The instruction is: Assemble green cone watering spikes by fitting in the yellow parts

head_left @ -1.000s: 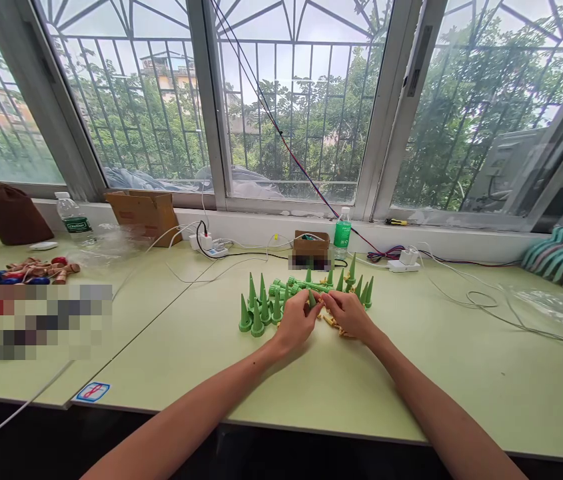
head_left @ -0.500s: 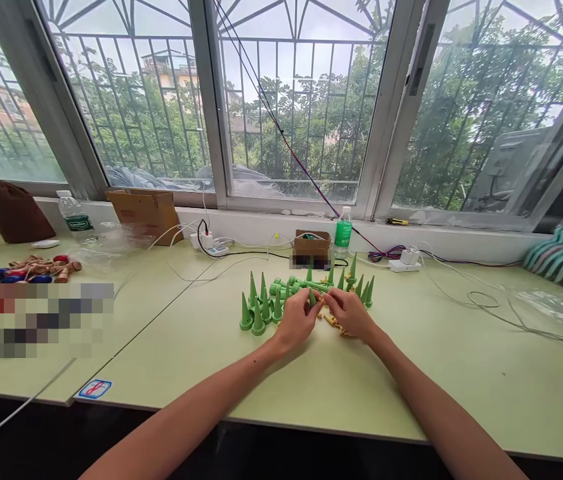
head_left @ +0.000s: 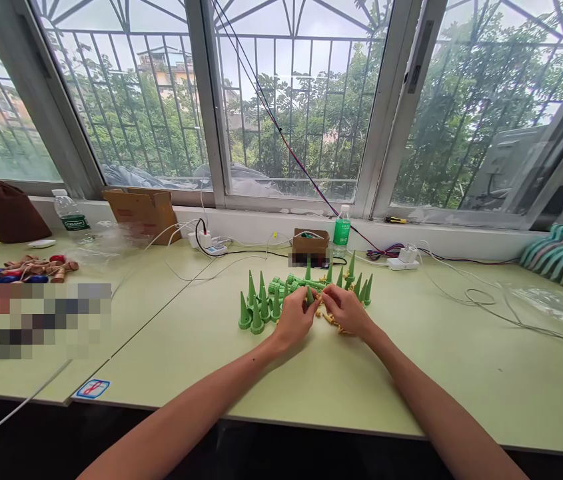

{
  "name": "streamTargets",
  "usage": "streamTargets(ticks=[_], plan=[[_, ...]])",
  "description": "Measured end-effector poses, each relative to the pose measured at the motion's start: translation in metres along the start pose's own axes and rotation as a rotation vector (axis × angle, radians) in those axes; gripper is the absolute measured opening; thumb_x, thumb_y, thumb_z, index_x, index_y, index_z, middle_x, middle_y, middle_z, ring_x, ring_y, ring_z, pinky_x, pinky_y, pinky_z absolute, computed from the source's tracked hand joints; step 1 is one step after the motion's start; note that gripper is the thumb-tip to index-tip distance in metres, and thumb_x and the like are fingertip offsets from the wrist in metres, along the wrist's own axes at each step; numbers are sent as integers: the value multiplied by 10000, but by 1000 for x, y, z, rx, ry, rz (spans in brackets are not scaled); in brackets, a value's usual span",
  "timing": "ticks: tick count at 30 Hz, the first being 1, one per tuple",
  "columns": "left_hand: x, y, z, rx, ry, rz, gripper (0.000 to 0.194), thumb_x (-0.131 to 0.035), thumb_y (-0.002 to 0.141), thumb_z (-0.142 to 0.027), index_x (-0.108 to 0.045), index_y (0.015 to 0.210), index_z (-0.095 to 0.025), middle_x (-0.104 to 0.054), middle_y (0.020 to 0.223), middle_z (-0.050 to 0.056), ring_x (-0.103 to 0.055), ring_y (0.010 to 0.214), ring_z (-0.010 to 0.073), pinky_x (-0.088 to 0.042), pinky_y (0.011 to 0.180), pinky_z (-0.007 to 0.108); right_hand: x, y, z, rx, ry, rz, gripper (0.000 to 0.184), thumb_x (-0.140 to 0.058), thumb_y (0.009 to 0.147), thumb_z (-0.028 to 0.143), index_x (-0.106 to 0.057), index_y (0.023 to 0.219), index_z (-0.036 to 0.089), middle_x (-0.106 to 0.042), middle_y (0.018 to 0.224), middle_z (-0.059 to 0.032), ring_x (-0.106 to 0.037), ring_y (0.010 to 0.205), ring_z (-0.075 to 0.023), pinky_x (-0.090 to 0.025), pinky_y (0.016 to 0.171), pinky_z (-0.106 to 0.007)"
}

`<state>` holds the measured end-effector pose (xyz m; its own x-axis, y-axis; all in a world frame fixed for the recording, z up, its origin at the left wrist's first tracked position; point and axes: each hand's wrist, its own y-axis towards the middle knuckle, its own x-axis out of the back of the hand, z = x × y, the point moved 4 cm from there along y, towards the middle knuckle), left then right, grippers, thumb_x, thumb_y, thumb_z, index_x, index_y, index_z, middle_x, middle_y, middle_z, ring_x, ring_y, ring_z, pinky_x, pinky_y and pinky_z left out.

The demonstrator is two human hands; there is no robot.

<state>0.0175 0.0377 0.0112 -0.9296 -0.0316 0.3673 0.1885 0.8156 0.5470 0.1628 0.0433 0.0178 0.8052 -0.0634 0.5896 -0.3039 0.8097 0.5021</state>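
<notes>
My left hand (head_left: 298,313) is closed around a green plant watering spike (head_left: 310,295), its pointed tip up. Close beside it, my right hand (head_left: 345,309) is pinched at the spike's side; whatever lies between those fingertips is too small to make out. Small yellow pieces (head_left: 330,320) are scattered on the table under and between my hands. Several green spikes stand upright to the left, one of them a front spike (head_left: 256,319). More stand behind and to the right, such as the tall spike (head_left: 350,268). Green ribbed parts (head_left: 276,285) lie behind my left hand.
On the pale green table (head_left: 171,373), a small cardboard box (head_left: 311,241) and a bottle (head_left: 342,228) stand at the back. Cables and a power strip (head_left: 403,263) lie along the wall. Wooden toys (head_left: 36,270) are at left, hangers (head_left: 556,257) at far right.
Both hands stay together at the same spot, with the fingertips of my right hand shifting only slightly by the spike. The whole view has moved a little.
</notes>
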Motion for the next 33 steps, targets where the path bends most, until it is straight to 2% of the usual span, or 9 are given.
streamTargets(ticks=[8,16,25,28,33], plan=[[-2,-2,-2,-13,41,44,178,-558,866,-341,-606,849,-170,-596,717,16,-477,542,115,-397,532,260,-3,2,-10,11,-86,-27,468,-344,973,448,-436,587,199,-438,521,20,-387,495,-124,-289,504,-257],[0,0,0,10,39,-1,172,-546,873,-335,-585,831,-173,-604,760,19,-477,543,106,-396,532,254,-3,1,-6,-4,-46,4,301,-397,961,408,-559,813,202,-520,551,29,-446,487,-130,-338,523,-246],[-3,-2,1,-4,42,18,168,-534,881,-322,-575,810,-175,-601,760,13,-476,550,103,-382,534,247,-4,3,-10,5,-108,-15,445,-342,974,427,-448,604,203,-470,534,14,-410,498,-131,-291,511,-260],[-1,-1,0,-1,42,-7,155,-540,877,-317,-588,832,-177,-597,727,9,-488,554,111,-395,546,253,-4,2,-9,-8,-78,-15,399,-351,974,419,-483,668,201,-497,554,15,-426,503,-131,-305,519,-257],[4,2,-2,25,36,-65,136,-551,869,-299,-592,844,-171,-626,771,25,-506,562,114,-410,556,258,-4,-1,-3,-2,23,43,233,-414,958,394,-541,932,200,-519,559,39,-435,487,-127,-326,515,-242]])
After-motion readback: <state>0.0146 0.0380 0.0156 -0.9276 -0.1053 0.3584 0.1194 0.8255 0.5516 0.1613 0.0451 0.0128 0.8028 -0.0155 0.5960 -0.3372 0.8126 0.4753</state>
